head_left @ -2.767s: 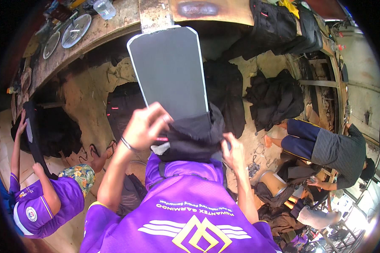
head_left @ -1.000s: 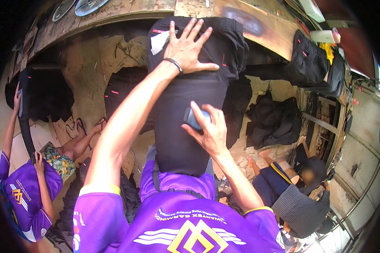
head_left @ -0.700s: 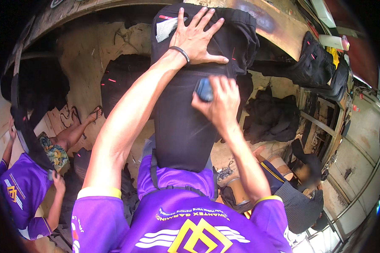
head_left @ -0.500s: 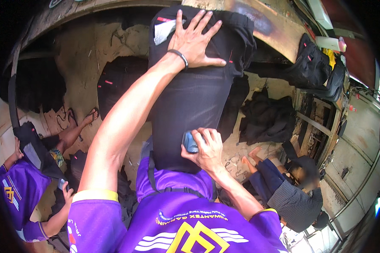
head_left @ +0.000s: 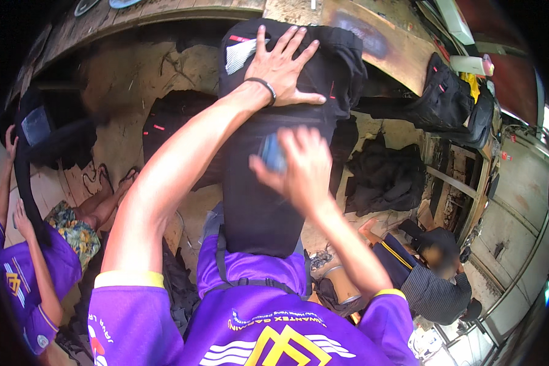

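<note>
A black garment (head_left: 268,201), likely trousers, stretches from the table's edge at the far side down to my lap. My left hand (head_left: 283,70) lies flat on its far end with the fingers spread, next to a striped light patch (head_left: 239,56) and a small red tag. In my right hand (head_left: 305,168) is a small blue block-like tool (head_left: 273,154), held over the middle of the garment. Motion blurs that hand and tool, so I cannot tell whether the tool touches the cloth.
A wooden table (head_left: 396,46) runs along the far side. Dark garments (head_left: 387,174) lie heaped on the floor, and more black pieces (head_left: 448,97) hang at the right. One person in purple (head_left: 49,262) handles black cloth at the left; another person (head_left: 430,287) sits low at the right.
My right hand has moved with the blue tool away from my lap, up along the garment. My left hand stays in place. The person at the left has raised black cloth.
</note>
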### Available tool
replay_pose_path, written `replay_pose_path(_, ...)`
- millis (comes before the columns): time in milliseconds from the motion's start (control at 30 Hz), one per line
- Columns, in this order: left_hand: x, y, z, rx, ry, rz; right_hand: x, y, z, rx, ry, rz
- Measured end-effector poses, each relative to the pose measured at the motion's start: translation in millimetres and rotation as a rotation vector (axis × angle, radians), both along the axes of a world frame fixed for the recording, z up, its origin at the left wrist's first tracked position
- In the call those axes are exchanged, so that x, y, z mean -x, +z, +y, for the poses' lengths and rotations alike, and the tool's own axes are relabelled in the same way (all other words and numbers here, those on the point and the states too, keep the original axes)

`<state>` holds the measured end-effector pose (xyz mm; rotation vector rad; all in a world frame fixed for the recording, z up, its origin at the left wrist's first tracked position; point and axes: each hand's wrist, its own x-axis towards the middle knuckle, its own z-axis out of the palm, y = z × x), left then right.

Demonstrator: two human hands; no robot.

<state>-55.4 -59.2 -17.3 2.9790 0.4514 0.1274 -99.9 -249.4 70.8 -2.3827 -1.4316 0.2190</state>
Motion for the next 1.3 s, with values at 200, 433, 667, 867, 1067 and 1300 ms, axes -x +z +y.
replay_pose_path(200, 2.3, -5.9, 1.1, -0.056, 0.016, -0.052, 64.0, -47.3, -32.9, -0.199, 0.022, -0.114)
replay_pose_path(433, -0.1, -13.0, -2.4, 0.006, 0.043, -0.086, 194.7, -37.9, -198.1, 0.015, -0.265, 0.378)
replay_pose_path(667, 6.6, -0.6, 28.3, 0.742, 0.158, -0.617, 153.7, -30.1, -208.5, -0.004, -0.772, 1.196)
replay_pose_path(867, 158.0, -67.7, -23.5, 1.194, 0.466, -0.605, 238.7, -96.5, -327.3, 0.221, -0.72, 1.006)
replay_pose_path(1067, 348.5, -42.0, -200.5, 1.653, 0.674, -0.426, 207.2, -74.9, -356.7, 0.067, -0.846, 0.76)
replay_pose_path(1300, 367.2, -28.9, -196.3, 1.772, 0.512, -0.387, 89.7, -79.7, -233.5, -0.195, -0.568, 1.074)
